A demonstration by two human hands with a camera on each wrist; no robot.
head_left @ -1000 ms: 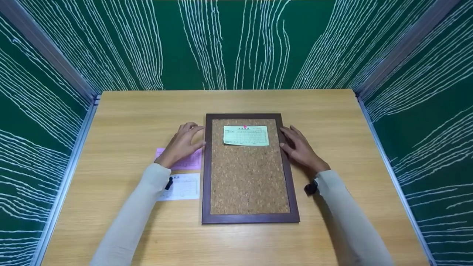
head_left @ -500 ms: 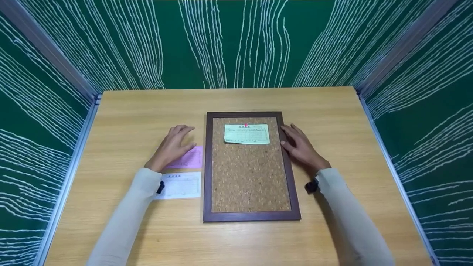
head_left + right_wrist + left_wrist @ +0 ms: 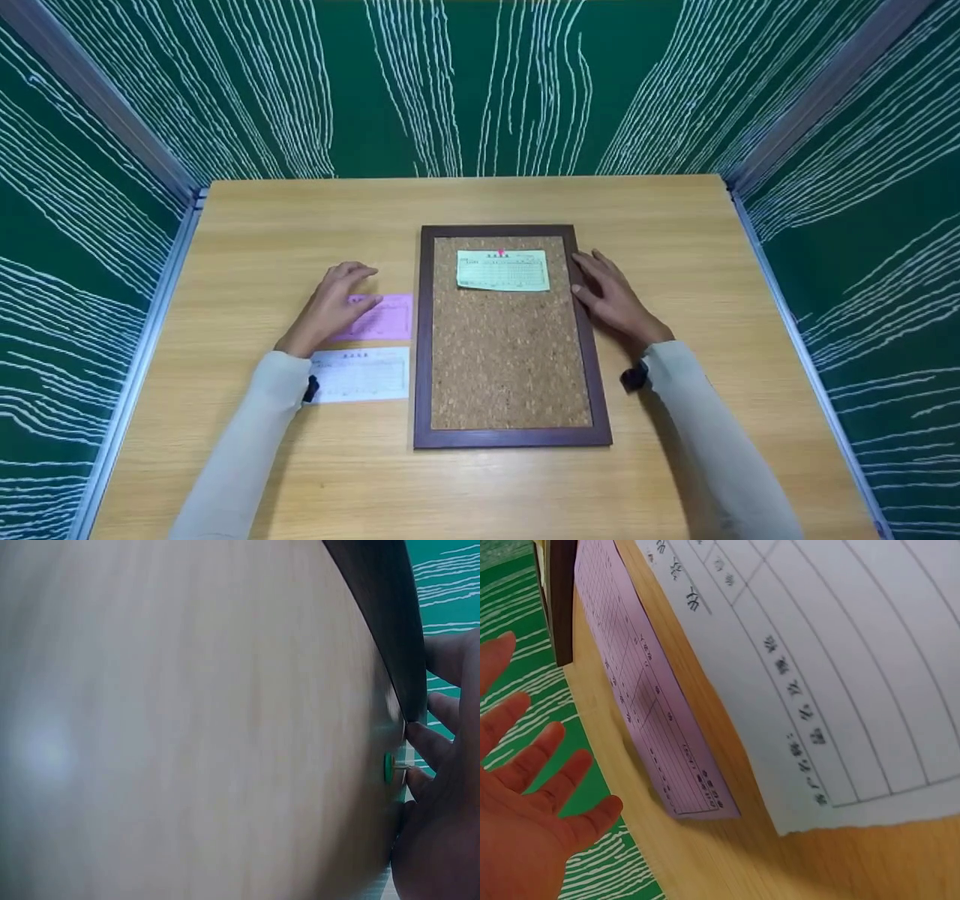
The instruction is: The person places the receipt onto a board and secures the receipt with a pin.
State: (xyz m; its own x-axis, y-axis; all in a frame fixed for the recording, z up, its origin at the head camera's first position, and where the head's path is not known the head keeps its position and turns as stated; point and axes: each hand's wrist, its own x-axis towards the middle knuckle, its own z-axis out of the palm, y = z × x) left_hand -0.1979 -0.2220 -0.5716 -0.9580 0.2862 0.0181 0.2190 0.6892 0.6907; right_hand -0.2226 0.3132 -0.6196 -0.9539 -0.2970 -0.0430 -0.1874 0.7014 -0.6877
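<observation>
A corkboard in a dark brown frame lies on the table, a green printed slip held near its top by a pink pushpin. My right hand touches the frame's right edge with its fingertips. In the right wrist view a green pushpin, metal point toward the fingers, shows close beside that hand. To the board's left, my left hand hovers with fingers spread and nothing in them, partly covering a pink slip. A white printed slip lies just below the pink one.
The wooden table reaches back to a green wall with white wavy lines. Similar panels with metal edging stand left and right. A dark wrist device sits at the right cuff, and another at the left.
My left hand has drawn away from the frame's left edge, leftward and slightly down, uncovering more of the pink and white slips. The right hand stays at the frame's right edge.
</observation>
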